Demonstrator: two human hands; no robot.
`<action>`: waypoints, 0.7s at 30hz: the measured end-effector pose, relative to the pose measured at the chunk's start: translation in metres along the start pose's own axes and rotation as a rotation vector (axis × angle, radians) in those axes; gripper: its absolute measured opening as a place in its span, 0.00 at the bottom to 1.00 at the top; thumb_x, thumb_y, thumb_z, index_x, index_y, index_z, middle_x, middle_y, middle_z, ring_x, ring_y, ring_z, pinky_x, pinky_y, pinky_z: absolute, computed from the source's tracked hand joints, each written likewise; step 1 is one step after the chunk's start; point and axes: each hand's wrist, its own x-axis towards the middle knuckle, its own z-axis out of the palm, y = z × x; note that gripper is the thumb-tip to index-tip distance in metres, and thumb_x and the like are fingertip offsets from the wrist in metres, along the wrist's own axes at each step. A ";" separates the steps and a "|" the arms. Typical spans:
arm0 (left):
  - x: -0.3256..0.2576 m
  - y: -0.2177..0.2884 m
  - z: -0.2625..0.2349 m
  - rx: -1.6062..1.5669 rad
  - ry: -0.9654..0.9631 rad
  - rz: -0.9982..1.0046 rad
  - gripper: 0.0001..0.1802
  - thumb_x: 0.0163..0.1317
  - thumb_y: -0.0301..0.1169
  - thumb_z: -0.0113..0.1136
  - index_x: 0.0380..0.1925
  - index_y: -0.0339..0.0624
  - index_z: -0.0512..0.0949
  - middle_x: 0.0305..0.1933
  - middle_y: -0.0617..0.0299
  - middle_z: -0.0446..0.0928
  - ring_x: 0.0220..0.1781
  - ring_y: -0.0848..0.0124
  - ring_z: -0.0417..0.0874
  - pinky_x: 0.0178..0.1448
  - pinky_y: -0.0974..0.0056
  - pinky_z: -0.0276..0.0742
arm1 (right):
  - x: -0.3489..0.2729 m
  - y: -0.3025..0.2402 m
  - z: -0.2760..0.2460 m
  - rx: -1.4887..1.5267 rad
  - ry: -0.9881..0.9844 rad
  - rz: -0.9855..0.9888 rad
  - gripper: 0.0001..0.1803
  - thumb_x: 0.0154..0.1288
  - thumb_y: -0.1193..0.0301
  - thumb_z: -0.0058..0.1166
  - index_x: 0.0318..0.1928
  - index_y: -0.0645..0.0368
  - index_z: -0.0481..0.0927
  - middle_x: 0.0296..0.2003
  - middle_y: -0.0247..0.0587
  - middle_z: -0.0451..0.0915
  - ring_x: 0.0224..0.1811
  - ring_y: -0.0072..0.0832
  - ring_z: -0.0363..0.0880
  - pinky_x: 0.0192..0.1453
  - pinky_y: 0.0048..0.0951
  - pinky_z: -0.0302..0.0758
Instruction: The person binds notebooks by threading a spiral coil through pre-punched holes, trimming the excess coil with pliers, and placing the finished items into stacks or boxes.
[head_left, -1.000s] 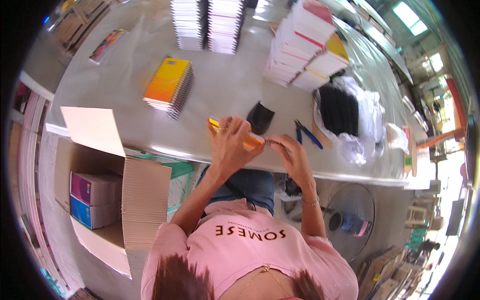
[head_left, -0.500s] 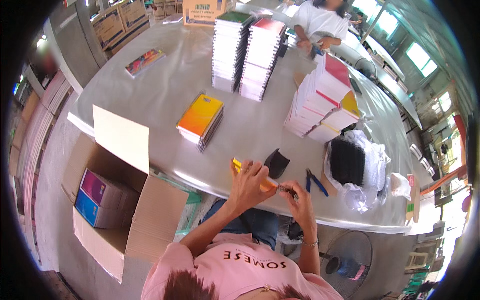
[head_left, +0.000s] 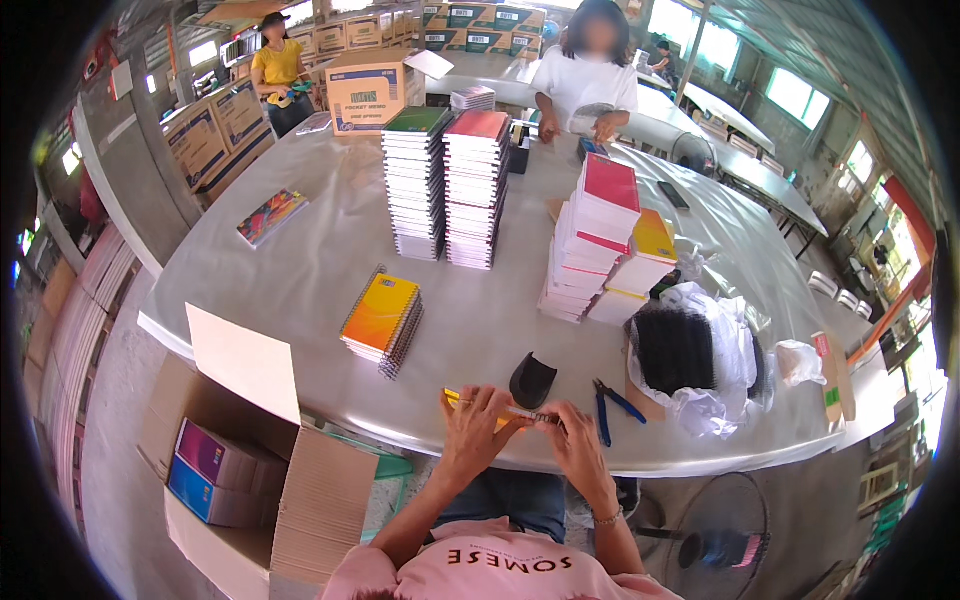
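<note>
since the earlier frames the view has been tilted up, so more of the far table is shown; both hands have been kept at the near table edge. left hand (head_left: 478,425) and right hand (head_left: 574,440) are closed together on a yellow notebook (head_left: 470,403) and its wire spiral (head_left: 530,414). blue pliers (head_left: 612,404) are seen just right.

Yellow notebook (head_left: 478,408) at lower centre mostly hidden under left hand (head_left: 478,425) & right hand (head_left: 572,440); its spiral too small to make out.
</note>
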 end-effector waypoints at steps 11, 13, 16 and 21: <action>-0.013 -0.022 0.010 -0.238 0.283 -0.161 0.34 0.51 0.36 0.75 0.55 0.38 0.67 0.58 0.44 0.63 0.63 0.48 0.64 0.67 0.49 0.60 | 0.004 0.016 0.018 -0.160 0.023 -0.105 0.04 0.69 0.72 0.50 0.41 0.57 0.76 0.35 0.45 0.78 0.44 0.43 0.76 0.50 0.42 0.66; -0.015 -0.032 0.011 -0.287 0.206 -0.178 0.34 0.52 0.37 0.75 0.54 0.36 0.67 0.56 0.44 0.64 0.60 0.48 0.65 0.65 0.50 0.62 | 0.009 0.018 0.013 -0.039 -0.140 -0.008 0.05 0.68 0.73 0.51 0.41 0.59 0.77 0.35 0.46 0.78 0.44 0.45 0.76 0.50 0.42 0.67; -0.014 -0.038 0.007 -0.402 0.075 -0.149 0.33 0.51 0.37 0.75 0.51 0.35 0.67 0.51 0.45 0.66 0.55 0.49 0.66 0.60 0.50 0.65 | 0.021 0.051 0.001 0.167 -0.260 -0.046 0.06 0.67 0.73 0.55 0.41 0.62 0.78 0.44 0.50 0.77 0.49 0.44 0.77 0.54 0.40 0.71; -0.016 -0.036 0.002 -0.422 0.085 -0.114 0.33 0.51 0.38 0.76 0.47 0.34 0.65 0.45 0.49 0.65 0.50 0.52 0.66 0.57 0.51 0.66 | 0.038 0.075 0.008 -0.054 -0.188 -0.053 0.20 0.56 0.64 0.68 0.47 0.56 0.77 0.64 0.56 0.66 0.68 0.52 0.63 0.68 0.44 0.63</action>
